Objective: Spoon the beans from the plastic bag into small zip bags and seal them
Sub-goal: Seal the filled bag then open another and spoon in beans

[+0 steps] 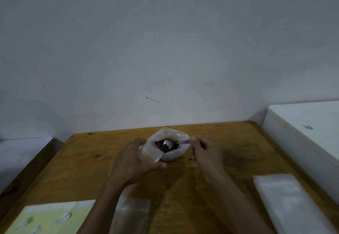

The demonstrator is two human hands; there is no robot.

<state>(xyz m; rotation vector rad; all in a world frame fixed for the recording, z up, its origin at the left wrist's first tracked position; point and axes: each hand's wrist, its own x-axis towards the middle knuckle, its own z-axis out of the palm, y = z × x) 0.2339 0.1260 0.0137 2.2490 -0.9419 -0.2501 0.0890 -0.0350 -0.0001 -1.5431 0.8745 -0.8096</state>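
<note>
Plastic bag (167,144) of beans (162,146) mid-table. Right hand (203,151) pinches spoon (169,143); left hand (133,160) grips small zip bag (151,152) beside it. Risk: floppy zip mouth collapses, beans spill onto table (220,160).

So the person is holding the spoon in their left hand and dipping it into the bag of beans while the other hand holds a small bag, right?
Not quite: the spoon is in the right hand, as the head view shows. Its bowl is in the bag of beans, and the left hand holds the small bag.
</note>
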